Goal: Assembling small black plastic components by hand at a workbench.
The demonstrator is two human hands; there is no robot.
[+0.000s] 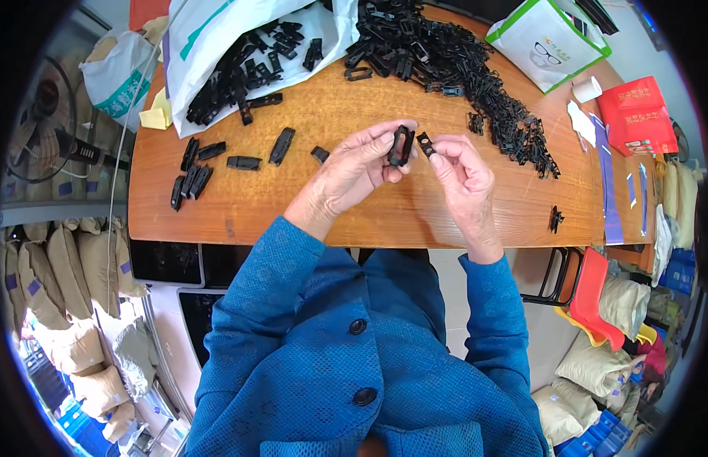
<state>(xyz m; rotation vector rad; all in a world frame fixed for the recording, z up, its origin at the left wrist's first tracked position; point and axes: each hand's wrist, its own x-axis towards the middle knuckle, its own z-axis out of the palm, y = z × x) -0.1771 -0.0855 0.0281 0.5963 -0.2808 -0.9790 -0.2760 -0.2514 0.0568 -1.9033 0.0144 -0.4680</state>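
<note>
Over the front middle of the wooden table (293, 206), my left hand (356, 164) grips a black oblong plastic frame (401, 145), its opening facing me. Just to its right, my right hand (464, 174) pinches a small black plastic clip piece (425, 144) with a hole in it. The two parts are close together but look apart. Left of my hands lie several loose black plastic housings (282, 145). Behind my hands spreads a large heap of small black plastic parts (445, 57), trailing off to the right.
A white plastic bag (198, 65) spills black parts at the back left. At the back right are a white bag with green trim (548, 46), a small white roll (587, 90) and a red packet (639, 114). A red chair (594, 297) stands beyond the table's right front edge.
</note>
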